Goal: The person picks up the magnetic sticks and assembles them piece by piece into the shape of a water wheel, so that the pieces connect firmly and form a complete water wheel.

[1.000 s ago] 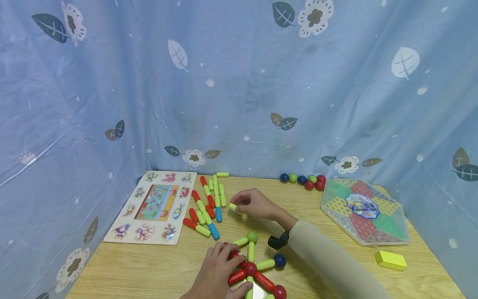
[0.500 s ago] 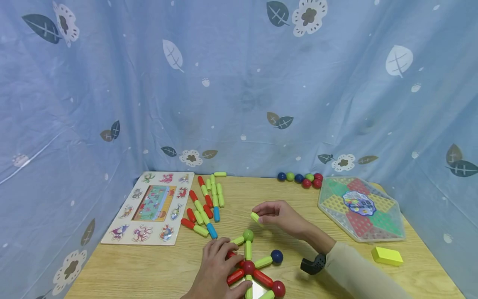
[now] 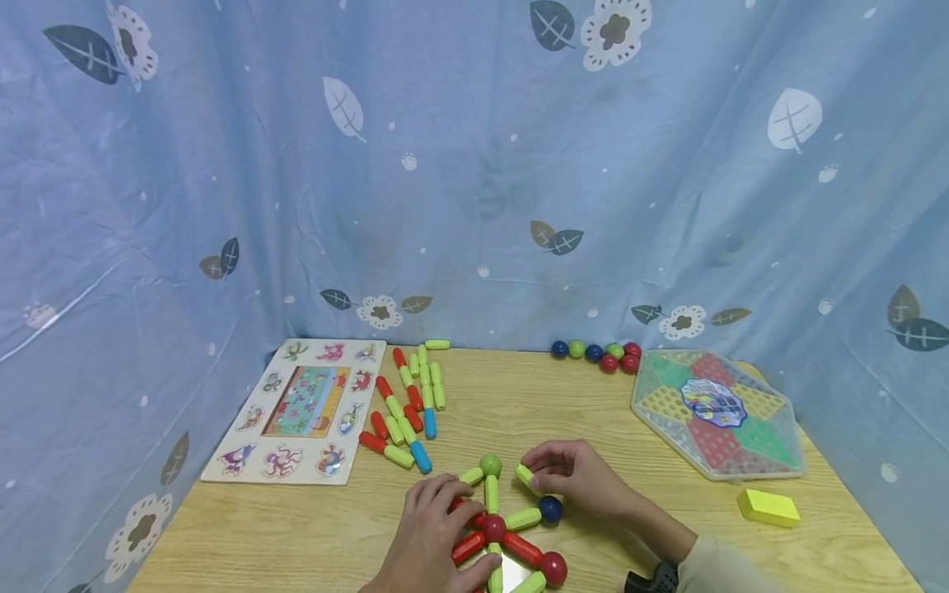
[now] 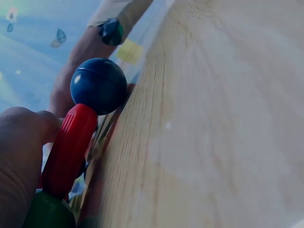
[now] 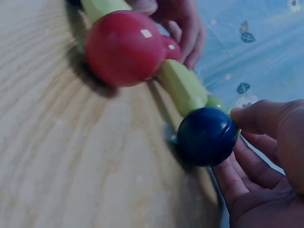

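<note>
In the head view my right hand [image 3: 582, 486] pinches a yellow-green magnetic rod [image 3: 525, 475] between thumb and fingers. That rod is between the green ball [image 3: 490, 465] and the navy ball [image 3: 550, 509] of a flat star-like structure of magnetic rods and balls. A red ball [image 3: 494, 528] forms its hub, with red and yellow-green rods running outward. My left hand [image 3: 437, 535] holds the structure's left side, covering part of it. In the left wrist view its thumb lies against a red rod [image 4: 70, 149] topped by a blue ball [image 4: 99, 85]. The bottom frame edge cuts off the near part.
Loose red, yellow-green and blue rods [image 3: 404, 412] lie left of centre, beside a sea-animal puzzle board [image 3: 215, 465]. Several balls [image 3: 595, 353] line the back near the curtain. A hexagonal box [image 3: 715, 412] and a yellow block [image 3: 769, 507] are at the right.
My right hand has brought the pinched yellow-green rod rightward and nearer, from beside the loose rods to between the green and navy balls. The left hand has stayed on the structure.
</note>
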{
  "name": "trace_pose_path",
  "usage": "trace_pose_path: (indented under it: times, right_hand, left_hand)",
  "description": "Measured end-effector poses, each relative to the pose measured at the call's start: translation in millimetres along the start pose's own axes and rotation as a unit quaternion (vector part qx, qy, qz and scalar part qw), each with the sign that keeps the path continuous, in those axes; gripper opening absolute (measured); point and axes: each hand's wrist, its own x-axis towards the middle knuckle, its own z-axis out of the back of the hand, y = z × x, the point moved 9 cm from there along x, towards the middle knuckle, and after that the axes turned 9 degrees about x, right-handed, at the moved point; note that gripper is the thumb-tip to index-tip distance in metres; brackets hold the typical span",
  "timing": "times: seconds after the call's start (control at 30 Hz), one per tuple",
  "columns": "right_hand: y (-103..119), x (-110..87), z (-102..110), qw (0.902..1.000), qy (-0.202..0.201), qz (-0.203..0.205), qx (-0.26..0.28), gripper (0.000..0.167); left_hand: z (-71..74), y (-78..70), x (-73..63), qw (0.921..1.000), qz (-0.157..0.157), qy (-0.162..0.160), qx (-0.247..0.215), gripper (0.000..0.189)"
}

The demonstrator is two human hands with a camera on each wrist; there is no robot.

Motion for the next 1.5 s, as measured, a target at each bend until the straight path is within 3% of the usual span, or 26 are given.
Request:
trace_pose_path:
  times: [0.17, 0.53, 0.77, 1.03, 1.3, 1.5]
  right_hand:
    - [0, 0.3, -5, 0.9998, 0.0, 0.013, -0.014, 0.025]
    - [-4, 0.2, -5, 0.9987, -0.045, -0.02, 0.009, 0.031]
    - [4, 12.8, -9, 0.9977, -0.052, 0.004, -0.044, 0.022]
    - [11, 26.2, -16, 0.9914, -0.034, 0.03, -0.123, 0.012]
    - [14, 29.9, -20, 0.988, -0.04, 0.045, -0.142, 0.01]
    - [18, 36.9, -24, 0.9839, -0.012, 0.076, -0.161, 0.011]
  left_hand:
    - [-2.7, 1.3, -0.2, 0.9999, 0.009, 0.008, 0.003, 0.058]
    - [-7.2, 3.0, 1.5, 0.9991, 0.022, 0.034, 0.013, 0.061]
    - [-10.7, 1.7, 2.4, 0.9981, 0.018, 0.057, 0.013, 0.061]
    - [-11.3, 2.3, 2.4, 0.9978, 0.025, 0.059, 0.016, 0.063]
    - [-8.5, -1.6, 1.7, 0.9973, 0.022, 0.064, 0.03, 0.059]
    - [-3.7, -9.3, 1.5, 0.9993, -0.007, 0.035, 0.013, 0.041]
